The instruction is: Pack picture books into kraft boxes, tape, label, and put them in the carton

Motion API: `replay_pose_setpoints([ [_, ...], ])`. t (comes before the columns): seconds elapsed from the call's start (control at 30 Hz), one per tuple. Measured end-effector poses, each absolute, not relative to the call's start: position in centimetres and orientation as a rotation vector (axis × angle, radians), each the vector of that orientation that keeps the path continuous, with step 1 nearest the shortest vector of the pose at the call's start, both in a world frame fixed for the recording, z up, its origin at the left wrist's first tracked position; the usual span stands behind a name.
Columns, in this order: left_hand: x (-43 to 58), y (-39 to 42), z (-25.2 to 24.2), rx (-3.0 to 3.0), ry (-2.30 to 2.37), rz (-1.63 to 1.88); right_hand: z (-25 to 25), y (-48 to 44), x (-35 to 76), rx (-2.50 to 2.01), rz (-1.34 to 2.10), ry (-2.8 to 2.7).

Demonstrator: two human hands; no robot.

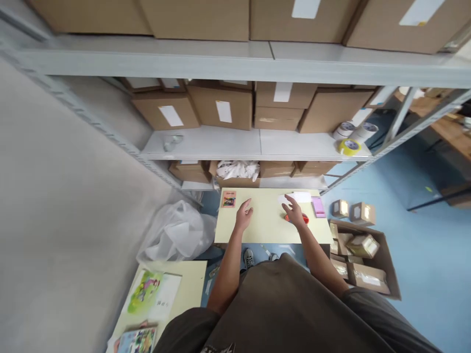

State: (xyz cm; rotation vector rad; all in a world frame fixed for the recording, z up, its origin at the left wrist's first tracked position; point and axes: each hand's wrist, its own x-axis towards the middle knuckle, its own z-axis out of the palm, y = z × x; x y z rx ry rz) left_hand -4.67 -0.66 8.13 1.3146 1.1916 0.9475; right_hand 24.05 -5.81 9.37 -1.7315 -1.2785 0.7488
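Observation:
Over the pale yellow table (pixel 265 230), both of my hands are held apart. My left hand (pixel 243 214) has its fingers spread and holds nothing. To its left lies a small pink card or booklet (pixel 229 199) with a colourful picture. My right hand (pixel 293 211) is likewise empty, with fingers apart. Partly hidden under that hand and wrist is a red object (pixel 305 218), whose kind I cannot make out. White paper (pixel 301 197) lies just beyond the right fingers. A purple-pink packet (pixel 318 207) sits by the table's right edge.
Shelves (pixel 206 142) of cardboard boxes (pixel 231 110) stand ahead, with tape rolls (pixel 349 146) at right. An open carton (pixel 392 264) of parcels is on the floor at right. At left are a white plastic bag (pixel 176 233) and a second table (pixel 193 279) with picture books.

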Motion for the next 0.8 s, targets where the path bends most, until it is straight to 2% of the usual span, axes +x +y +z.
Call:
replay_pose_setpoints([
  [0.33,-13.1,-9.5,10.0,1.087,1.601,1.251,10.2,-1.1,13.6,-1.314,0.919,-1.822],
  [0.53,-16.0,-18.7,9.6,0.910,1.840,1.372,9.4,-3.7,6.4,-1.046,1.048,-2.065],
  [0.8,-18.2,-28.4,10.9,0.763,2.041,1.449,9.7,-9.2,0.6,-0.904,1.208,-2.173],
])
